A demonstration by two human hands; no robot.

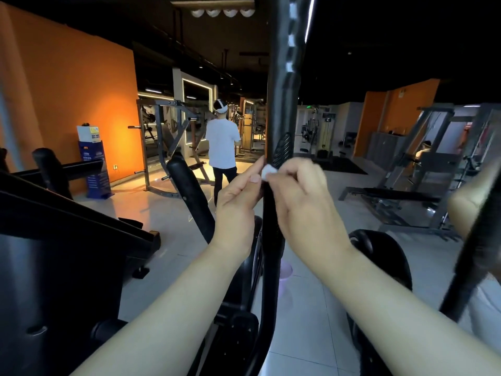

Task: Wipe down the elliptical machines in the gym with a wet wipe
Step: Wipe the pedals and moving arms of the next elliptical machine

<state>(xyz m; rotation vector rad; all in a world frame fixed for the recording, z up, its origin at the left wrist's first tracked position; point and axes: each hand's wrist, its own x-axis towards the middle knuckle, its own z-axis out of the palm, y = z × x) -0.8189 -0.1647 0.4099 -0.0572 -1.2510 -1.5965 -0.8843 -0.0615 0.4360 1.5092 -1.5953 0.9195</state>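
**White wipe held to black handle bar, both hands at the upright**

I see both forearms reaching up and forward from the lower edge of the head view and meeting at the upright handle bar (280, 115) of the elliptical machine (244, 321) in the centre. The left hand (238, 196) sits on the bar's left side, its thumb laid up along the edge and its fingers curled in against the bar, so I record it as gripping. The right hand (301, 194) is on the bar's right side. It is blurred, with fingers bent and closed over the wet wipe (267, 170). The wipe shows as a small white wad pressed to the bar between the left thumb tip and the right fingers, just below the ribbed patch on the grip.

Surroundings noted:
- A second black handle (189, 194) leans left of the hands.
- A blurred dark bar (477, 240) crosses the right edge and blocks part of that side.
- A pale bucket (286, 270) stands on the tiled floor (311, 335) behind the bar's lower run.
- A person in a white shirt (222, 142) stands beyond with their back turned, near a steel rack (162, 145).
- A blue stand (95, 169) rests against the orange wall (67, 90).
- A weight bench (393, 194) stands to the right.
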